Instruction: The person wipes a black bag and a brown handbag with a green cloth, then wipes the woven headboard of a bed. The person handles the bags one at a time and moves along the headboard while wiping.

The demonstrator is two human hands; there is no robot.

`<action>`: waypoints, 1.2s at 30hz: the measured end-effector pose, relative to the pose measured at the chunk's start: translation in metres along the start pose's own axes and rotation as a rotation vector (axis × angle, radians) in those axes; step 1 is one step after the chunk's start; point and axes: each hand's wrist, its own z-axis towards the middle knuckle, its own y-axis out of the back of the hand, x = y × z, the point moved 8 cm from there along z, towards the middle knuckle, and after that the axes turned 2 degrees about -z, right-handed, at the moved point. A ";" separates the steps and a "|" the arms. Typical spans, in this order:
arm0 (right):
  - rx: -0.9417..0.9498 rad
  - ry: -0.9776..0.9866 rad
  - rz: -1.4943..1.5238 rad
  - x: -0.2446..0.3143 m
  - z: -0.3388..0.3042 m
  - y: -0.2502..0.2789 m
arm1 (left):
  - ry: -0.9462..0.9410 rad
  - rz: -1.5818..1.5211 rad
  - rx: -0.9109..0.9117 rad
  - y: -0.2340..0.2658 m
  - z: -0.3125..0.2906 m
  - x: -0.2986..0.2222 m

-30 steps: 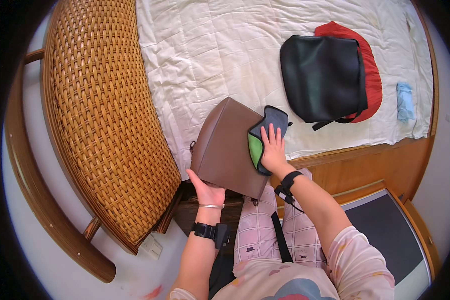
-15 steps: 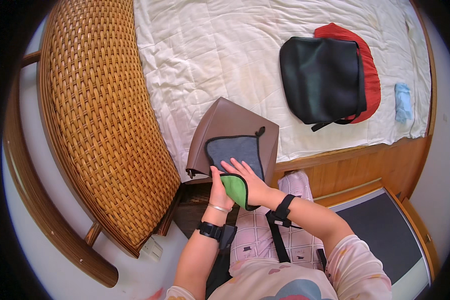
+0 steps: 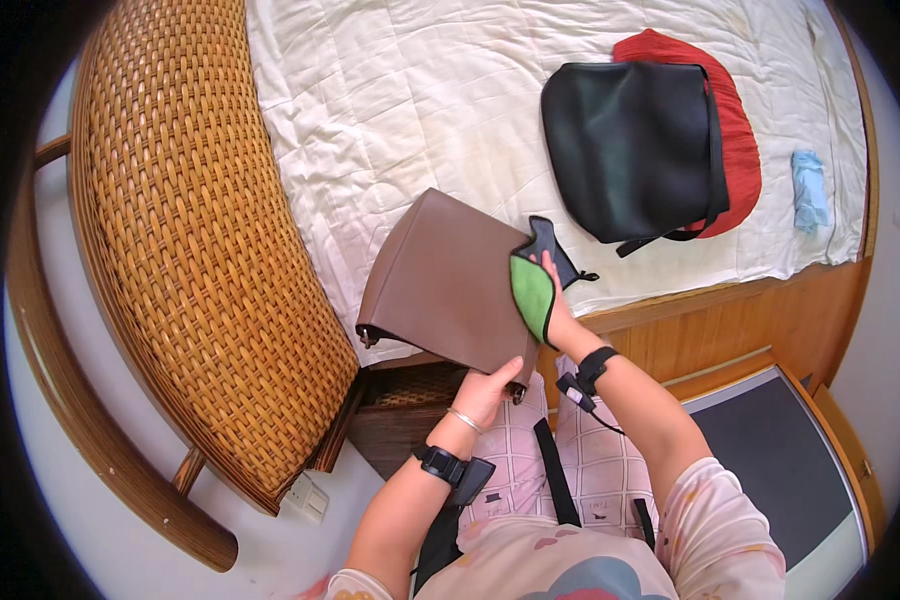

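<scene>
A brown bag (image 3: 440,270) lies at the near edge of the bed, tipped at a slant, partly on the white sheet (image 3: 370,130). It is just ahead of the person, and its body reaches up and to the left from the two hands.

The left hand (image 3: 485,392) is at the bag's near edge, close to the lower right corner. Its thumb lies on top and its other fingers go under the edge out of sight, so the hand is closed around that edge and has hold of the bag.

The right hand (image 3: 558,300) is on the right side of the bag, a bit farther up than the left hand. It is on a green and grey cloth (image 3: 533,290) with a dark border, and the cloth touches the bag's side. The fingers look mostly straight, but the hand is turned sideways, so I can't tell if it grips the cloth or only pushes on it.

To the right, well apart from the brown bag, a black bag (image 3: 630,150) lies on top of something red (image 3: 738,140). Farther right is a small light blue bundle (image 3: 810,190). A woven headboard (image 3: 185,230) stands on the left.
</scene>
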 end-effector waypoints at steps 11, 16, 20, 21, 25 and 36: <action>0.089 0.241 -0.280 0.179 -0.056 0.063 | -0.231 -0.017 -0.146 -0.017 -0.051 -0.068; -0.092 0.388 -0.310 0.179 -0.012 0.124 | -0.134 -0.292 -0.043 -0.027 -0.087 -0.087; -0.050 0.147 -0.494 0.126 0.035 0.110 | -0.081 -0.559 -0.085 0.011 -0.062 -0.074; -0.047 0.151 -0.490 0.127 0.037 0.100 | -0.074 -0.617 -0.072 0.017 -0.060 -0.072; -0.193 0.184 -0.279 0.169 0.028 0.081 | -0.156 -0.687 -0.009 0.011 -0.067 -0.088; 0.037 0.610 -0.330 0.251 -0.005 0.003 | -0.380 -0.273 -0.441 0.106 -0.088 -0.085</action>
